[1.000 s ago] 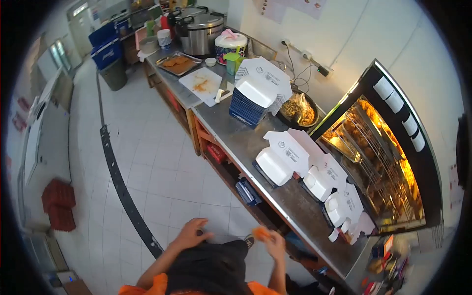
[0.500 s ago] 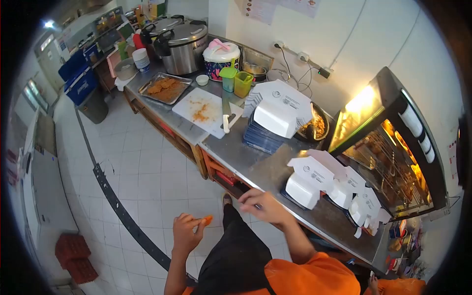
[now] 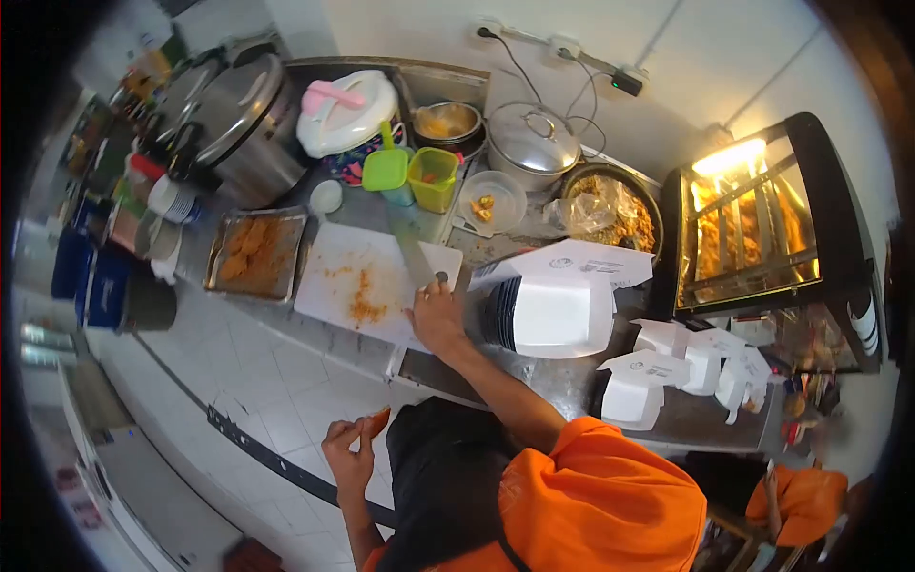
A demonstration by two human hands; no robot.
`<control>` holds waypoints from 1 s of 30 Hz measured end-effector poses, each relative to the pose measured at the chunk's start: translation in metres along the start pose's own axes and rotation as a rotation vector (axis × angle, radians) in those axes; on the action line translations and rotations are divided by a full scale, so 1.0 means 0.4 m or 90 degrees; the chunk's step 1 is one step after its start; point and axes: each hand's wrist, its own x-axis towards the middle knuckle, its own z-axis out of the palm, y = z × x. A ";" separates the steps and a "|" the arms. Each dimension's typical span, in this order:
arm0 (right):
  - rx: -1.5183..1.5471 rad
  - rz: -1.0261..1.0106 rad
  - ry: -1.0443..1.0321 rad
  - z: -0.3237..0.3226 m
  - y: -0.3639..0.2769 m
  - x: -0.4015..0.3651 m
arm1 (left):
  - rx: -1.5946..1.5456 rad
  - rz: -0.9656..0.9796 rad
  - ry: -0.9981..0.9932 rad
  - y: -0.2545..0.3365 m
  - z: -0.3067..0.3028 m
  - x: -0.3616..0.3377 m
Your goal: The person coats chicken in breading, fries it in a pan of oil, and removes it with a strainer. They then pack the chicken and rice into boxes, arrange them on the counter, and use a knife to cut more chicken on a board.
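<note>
My right hand (image 3: 437, 316) reaches over the steel counter to the near right corner of a white cutting board (image 3: 335, 286) strewn with orange crumbs. Its fingers close around the handle of a knife (image 3: 415, 255) whose blade lies on the board, pointing away from me. My left hand (image 3: 349, 452) stays low over the tiled floor, by my black apron, and pinches a small orange piece of food (image 3: 378, 422).
A tray of fried pieces (image 3: 254, 252) lies left of the board, with a large rice cooker (image 3: 238, 119) behind. Green cups (image 3: 431, 177), a lidded pot (image 3: 532, 143) and a bowl (image 3: 490, 201) stand at the back. White takeaway boxes (image 3: 556, 313) and a lit warming cabinet (image 3: 753, 224) are on the right.
My view has swung over the counter. My right hand went from the counter's front edge up to the knife on the cutting board. My left hand still holds the orange piece.
</note>
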 end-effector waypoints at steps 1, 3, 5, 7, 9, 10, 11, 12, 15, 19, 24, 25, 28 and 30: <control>0.001 0.021 0.001 -0.018 0.001 0.000 | 0.035 0.055 -0.017 -0.008 0.007 0.061; 0.162 -0.116 0.091 -0.081 -0.002 -0.048 | 0.020 0.100 -0.102 -0.008 0.022 0.181; 0.121 -0.091 0.192 -0.230 -0.035 -0.092 | -0.030 0.163 -0.236 -0.038 0.054 0.280; 0.125 -0.048 0.245 -0.249 -0.033 -0.128 | -0.086 0.246 -0.300 -0.118 0.133 0.350; 0.170 -0.009 0.276 -0.281 -0.079 -0.133 | -0.114 0.299 -0.395 -0.166 0.236 0.426; 0.174 0.074 0.228 -0.265 -0.119 -0.142 | -0.175 0.251 -0.494 -0.138 0.306 0.505; 0.167 0.102 0.211 -0.250 -0.140 -0.148 | -0.226 0.210 -0.552 -0.157 0.374 0.530; 0.165 0.125 0.196 -0.224 -0.165 -0.148 | -0.270 0.167 -0.606 -0.178 0.418 0.555; 0.200 0.263 0.031 -0.145 -0.233 -0.178 | -0.257 0.243 -0.586 -0.144 0.445 0.612; 0.276 0.350 -0.151 -0.089 -0.293 -0.243 | -0.306 0.232 -0.587 -0.072 0.482 0.629; 0.377 0.439 -0.163 0.013 -0.326 -0.277 | -0.199 0.300 -0.506 -0.064 0.629 0.638; 0.371 0.427 -0.163 0.034 -0.327 -0.282 | -0.158 0.368 -0.483 -0.064 0.597 0.641; 0.338 0.428 -0.146 0.056 -0.341 -0.287 | -0.189 0.432 -0.337 -0.114 0.482 0.656; 0.359 0.444 -0.107 0.072 -0.336 -0.279 | -0.161 0.397 -0.334 -0.183 0.398 0.660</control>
